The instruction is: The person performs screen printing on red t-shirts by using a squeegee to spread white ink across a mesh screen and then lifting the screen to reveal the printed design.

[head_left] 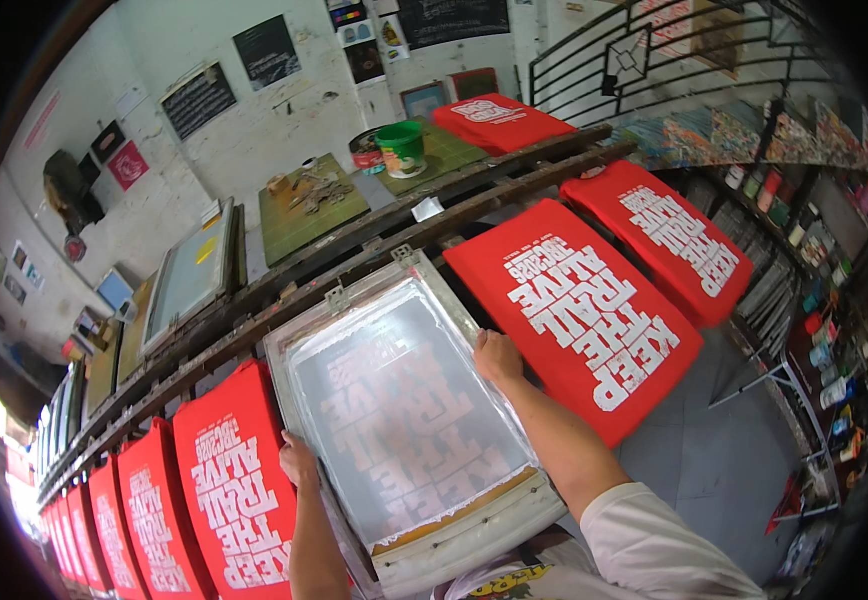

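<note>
Head view, looking down over a pale screen frame (pixel 394 410) at near centre, directly before the wearer's torso. Grasping its left edge with the left hand (pixel 299 460), curled around the side about midway along; grasping its right edge with the right hand (pixel 497 357), closed higher up, nearer the far corner. At the far edge of the frame, two metal hinges (pixel 337 298), just beside a long dark rail (pixel 299 300) running from near left to far right. Behind the cloudy mesh, pinkish lettering; cannot tell whether lying flat or slightly raised over anything underneath.

To the left, just beside the frame, a red shirt (pixel 234 480) with white lettering, leaving only a thin slot for the left hand. Beyond it, more red shirts in a row, with narrow dark gaps between. To the right, past a slim gap that widens toward the wearer, a larger-looking printed shirt (pixel 574 310), then another near the far right shelves (pixel 824 340). Between those edges and the shelves, a broad stretch of grey floor (pixel 694 440), roomier than the left side. Across the rail, on the far side, a green bucket (pixel 401 150) on a green board.
</note>
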A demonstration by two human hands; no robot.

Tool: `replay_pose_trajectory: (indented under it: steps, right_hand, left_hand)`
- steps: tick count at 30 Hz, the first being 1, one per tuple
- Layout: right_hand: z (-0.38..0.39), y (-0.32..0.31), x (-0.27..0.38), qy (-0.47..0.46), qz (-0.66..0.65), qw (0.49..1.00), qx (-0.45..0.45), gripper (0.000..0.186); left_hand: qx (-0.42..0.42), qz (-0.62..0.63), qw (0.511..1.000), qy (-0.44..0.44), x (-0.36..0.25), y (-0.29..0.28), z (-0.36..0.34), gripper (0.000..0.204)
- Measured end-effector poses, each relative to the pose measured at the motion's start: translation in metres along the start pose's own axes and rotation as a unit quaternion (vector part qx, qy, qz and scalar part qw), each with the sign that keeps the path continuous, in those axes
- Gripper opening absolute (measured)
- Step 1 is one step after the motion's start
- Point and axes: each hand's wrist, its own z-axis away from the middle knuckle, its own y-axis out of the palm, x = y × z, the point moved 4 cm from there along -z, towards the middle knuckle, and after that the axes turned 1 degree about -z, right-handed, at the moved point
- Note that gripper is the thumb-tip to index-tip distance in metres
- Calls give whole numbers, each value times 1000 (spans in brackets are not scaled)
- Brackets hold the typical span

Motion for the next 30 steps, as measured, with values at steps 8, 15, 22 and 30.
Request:
replay_pose_trajectory:
  steps: [8, 15, 22, 30]
  right_hand:
    - [-24, 32, -66, -70, -132, 989, -8, 47]
    - [-8, 19, -18, -64, -87, 994, 21, 54]
    - [-1, 3, 1, -34, -49, 997, 45, 54]
    - [-13, 14, -15, -57, -55, 996, 37, 54]
  left_hand:
    - [-10, -44, 995, -93, -22, -10, 15, 57]
    - [14, 60, 989, -138, -11, -52, 40, 67]
    - [-6, 63, 990, -128, -14, -45, 36, 68]
    - [-13, 69, 990, -119, -15, -46, 34, 68]
